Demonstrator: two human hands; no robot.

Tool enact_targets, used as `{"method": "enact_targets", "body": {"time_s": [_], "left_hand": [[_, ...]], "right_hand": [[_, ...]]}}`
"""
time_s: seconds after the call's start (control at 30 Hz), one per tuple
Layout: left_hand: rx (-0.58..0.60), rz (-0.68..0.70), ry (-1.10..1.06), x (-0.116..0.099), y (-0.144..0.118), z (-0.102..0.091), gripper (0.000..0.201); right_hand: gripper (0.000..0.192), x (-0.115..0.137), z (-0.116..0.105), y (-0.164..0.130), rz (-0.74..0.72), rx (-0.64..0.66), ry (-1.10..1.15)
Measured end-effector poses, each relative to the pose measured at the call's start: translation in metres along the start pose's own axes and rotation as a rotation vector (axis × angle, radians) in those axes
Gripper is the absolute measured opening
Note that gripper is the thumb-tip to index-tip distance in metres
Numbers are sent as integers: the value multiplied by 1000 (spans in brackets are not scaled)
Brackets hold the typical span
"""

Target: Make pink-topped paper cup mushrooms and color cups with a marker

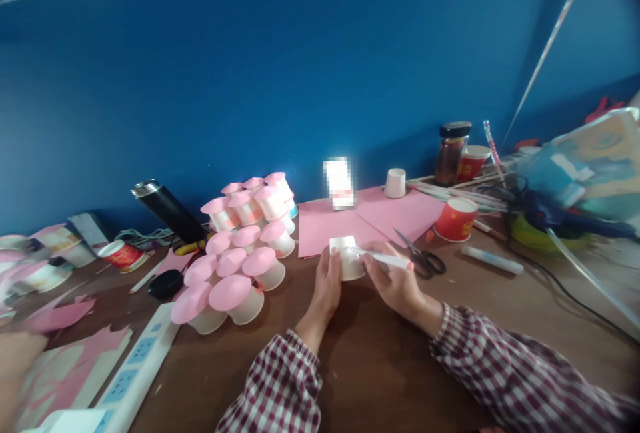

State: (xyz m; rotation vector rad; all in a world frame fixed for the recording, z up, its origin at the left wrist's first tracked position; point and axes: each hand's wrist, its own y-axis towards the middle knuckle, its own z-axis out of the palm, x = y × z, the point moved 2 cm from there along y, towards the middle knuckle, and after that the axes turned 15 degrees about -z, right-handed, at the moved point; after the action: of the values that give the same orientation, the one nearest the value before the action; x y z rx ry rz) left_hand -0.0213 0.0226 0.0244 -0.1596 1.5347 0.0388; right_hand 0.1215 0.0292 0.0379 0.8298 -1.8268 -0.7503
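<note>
My left hand (327,279) is closed around the left side of a small white paper cup (353,269), which sits rim down on the table. A bright white square patch (342,242) shows at the cup's top; I cannot tell if it is a separate piece of paper. My right hand (395,281) grips a white marker (387,259) with a reddish end, its tip side against the cup. Pink paper sheets (325,227) lie just behind. Open-bladed black scissors (425,261) rest right of my right hand.
Several upturned cups with pink paper tops (243,293) stand left. Beyond are a power strip (137,359), a black flask (167,209) and another person's blurred hand (20,366). At right are a red paper cup (455,219), a glue stick (493,259) and a jar (450,156).
</note>
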Motion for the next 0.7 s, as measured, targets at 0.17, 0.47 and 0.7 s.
{"method": "enact_targets", "body": {"time_s": [0.17,0.47,0.7], "left_hand": [[-25,4,8,2,1,0,42],[-45,-10,-18,6,1,-5,38],[-149,-109,-43,9,0,-9,40]], "right_hand": [[11,0,0,0,2,7,-1],[13,-2,1,-1,-2,20,-4],[11,-3,0,-1,9,21,-1]]}}
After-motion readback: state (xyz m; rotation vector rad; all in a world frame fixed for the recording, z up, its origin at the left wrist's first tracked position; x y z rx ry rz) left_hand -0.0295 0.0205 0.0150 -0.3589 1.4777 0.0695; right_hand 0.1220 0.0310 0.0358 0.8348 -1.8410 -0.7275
